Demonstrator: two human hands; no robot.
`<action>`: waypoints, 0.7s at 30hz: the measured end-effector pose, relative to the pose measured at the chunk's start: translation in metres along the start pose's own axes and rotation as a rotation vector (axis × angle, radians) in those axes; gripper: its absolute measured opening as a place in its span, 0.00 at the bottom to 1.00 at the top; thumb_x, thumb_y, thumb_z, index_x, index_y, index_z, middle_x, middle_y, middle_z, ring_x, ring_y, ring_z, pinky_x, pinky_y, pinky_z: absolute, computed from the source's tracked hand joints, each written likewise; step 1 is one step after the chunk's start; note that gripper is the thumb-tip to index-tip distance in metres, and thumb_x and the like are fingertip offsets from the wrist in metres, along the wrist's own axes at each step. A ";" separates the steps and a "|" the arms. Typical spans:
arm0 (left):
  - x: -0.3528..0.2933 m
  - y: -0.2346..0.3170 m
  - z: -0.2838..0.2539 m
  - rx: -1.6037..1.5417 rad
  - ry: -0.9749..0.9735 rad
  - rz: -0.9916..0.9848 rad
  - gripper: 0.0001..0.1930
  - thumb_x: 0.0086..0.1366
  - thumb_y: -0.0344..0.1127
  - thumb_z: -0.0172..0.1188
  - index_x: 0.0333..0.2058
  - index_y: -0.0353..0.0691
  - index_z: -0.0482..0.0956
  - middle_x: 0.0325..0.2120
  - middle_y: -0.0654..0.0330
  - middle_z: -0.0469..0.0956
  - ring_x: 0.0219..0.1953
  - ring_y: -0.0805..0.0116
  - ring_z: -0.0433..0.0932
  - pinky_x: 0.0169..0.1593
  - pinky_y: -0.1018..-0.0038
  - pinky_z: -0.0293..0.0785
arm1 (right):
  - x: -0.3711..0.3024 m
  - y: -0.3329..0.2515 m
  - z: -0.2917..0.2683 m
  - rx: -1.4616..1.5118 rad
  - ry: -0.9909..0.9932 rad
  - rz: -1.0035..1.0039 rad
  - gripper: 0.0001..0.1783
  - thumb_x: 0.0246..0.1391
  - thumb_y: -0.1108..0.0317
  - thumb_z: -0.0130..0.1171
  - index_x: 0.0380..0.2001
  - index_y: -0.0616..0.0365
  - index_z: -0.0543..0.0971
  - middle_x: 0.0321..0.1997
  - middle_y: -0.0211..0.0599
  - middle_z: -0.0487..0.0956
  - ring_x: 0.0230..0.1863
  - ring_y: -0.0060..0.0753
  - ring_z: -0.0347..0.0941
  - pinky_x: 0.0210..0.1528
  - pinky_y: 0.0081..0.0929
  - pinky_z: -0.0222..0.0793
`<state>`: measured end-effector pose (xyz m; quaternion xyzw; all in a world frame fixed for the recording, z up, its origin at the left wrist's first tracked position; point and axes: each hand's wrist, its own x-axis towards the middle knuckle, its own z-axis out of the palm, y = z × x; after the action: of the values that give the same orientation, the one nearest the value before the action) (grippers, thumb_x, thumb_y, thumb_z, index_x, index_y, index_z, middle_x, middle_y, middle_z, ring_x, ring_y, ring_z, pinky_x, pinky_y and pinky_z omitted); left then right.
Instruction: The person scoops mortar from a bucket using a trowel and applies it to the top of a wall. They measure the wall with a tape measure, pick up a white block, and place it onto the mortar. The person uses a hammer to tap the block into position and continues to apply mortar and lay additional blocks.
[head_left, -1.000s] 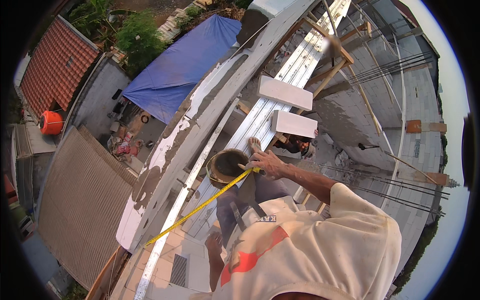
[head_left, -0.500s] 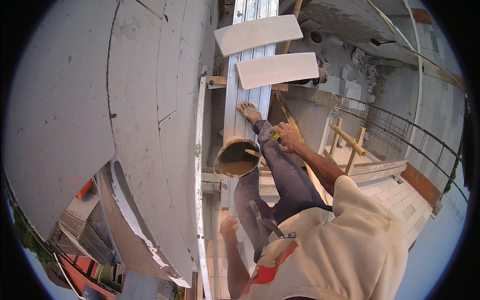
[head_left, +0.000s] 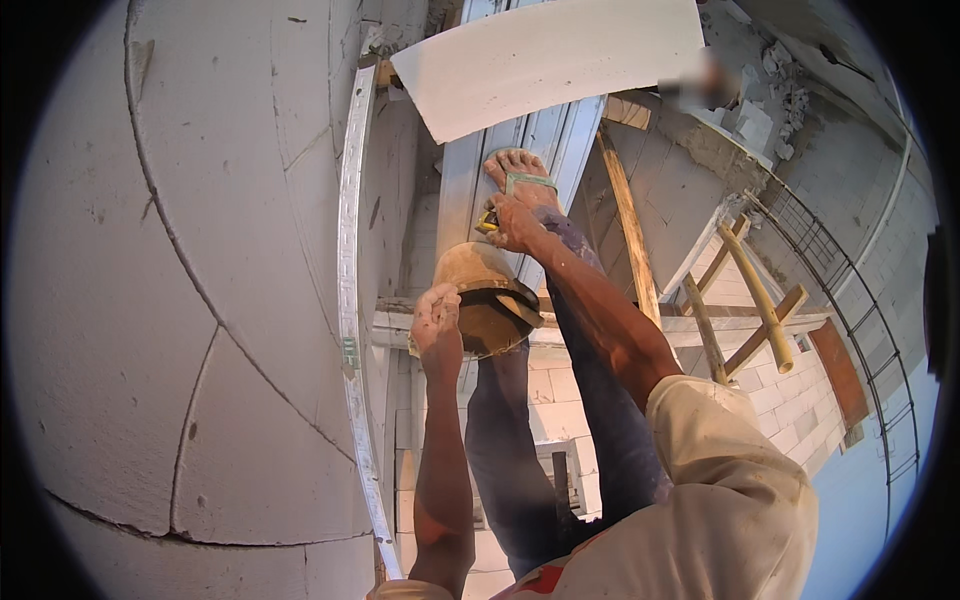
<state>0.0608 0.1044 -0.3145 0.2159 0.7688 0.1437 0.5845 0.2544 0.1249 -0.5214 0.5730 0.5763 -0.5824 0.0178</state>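
Observation:
My right hand (head_left: pixel 517 223) is closed around a small yellow-and-black tape measure (head_left: pixel 487 221), held low over the metal plank, just in front of my sandalled foot (head_left: pixel 522 178). My left hand (head_left: pixel 437 314) has its fingers curled together at the left side of a mud-coloured bucket (head_left: pixel 472 264); whether anything is in them is hidden. Inside the bucket is grey-brown mortar, and a wooden handle (head_left: pixel 518 308) sticks out over its rim. Beyond my foot, a pale light block (head_left: pixel 560 62) lies across the ribbed metal plank (head_left: pixel 462 185).
On the left rises a grey block wall (head_left: pixel 240 250). A long silver spirit level (head_left: pixel 350 200) stands along it. To the right are a wooden brace (head_left: pixel 630 220), bamboo and timber rails (head_left: pixel 755 290), and a steel rebar cage (head_left: pixel 850 300). A drop shows beside the plank.
My view has moved closer to the plank and wall. The left hand has come up beside the bucket, and the right hand with the tape measure has moved in front of my foot.

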 end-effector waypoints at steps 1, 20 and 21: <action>0.029 0.003 0.007 0.051 0.020 0.058 0.15 0.74 0.38 0.60 0.52 0.34 0.78 0.46 0.56 0.81 0.47 0.70 0.79 0.52 0.73 0.74 | 0.013 0.003 0.018 0.080 -0.067 0.070 0.36 0.40 0.59 0.74 0.53 0.63 0.75 0.44 0.56 0.79 0.53 0.59 0.74 0.57 0.46 0.69; 0.323 0.049 0.129 -0.217 -0.172 0.051 0.46 0.75 0.69 0.38 0.69 0.26 0.59 0.68 0.47 0.65 0.69 0.56 0.65 0.72 0.65 0.57 | -0.011 0.234 -0.329 -0.006 1.283 0.618 0.43 0.62 0.40 0.61 0.56 0.75 0.68 0.58 0.63 0.71 0.60 0.53 0.68 0.64 0.45 0.63; 0.323 0.054 0.134 -0.246 -0.163 0.036 0.47 0.75 0.69 0.38 0.69 0.25 0.60 0.68 0.46 0.65 0.69 0.57 0.65 0.72 0.65 0.57 | -0.009 0.246 -0.344 0.123 1.237 0.617 0.44 0.63 0.39 0.60 0.57 0.76 0.67 0.57 0.62 0.71 0.59 0.53 0.69 0.63 0.46 0.63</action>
<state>0.1261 0.3084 -0.5960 0.1673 0.6914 0.2293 0.6644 0.6475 0.2749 -0.5648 0.9374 0.2572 -0.1488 -0.1818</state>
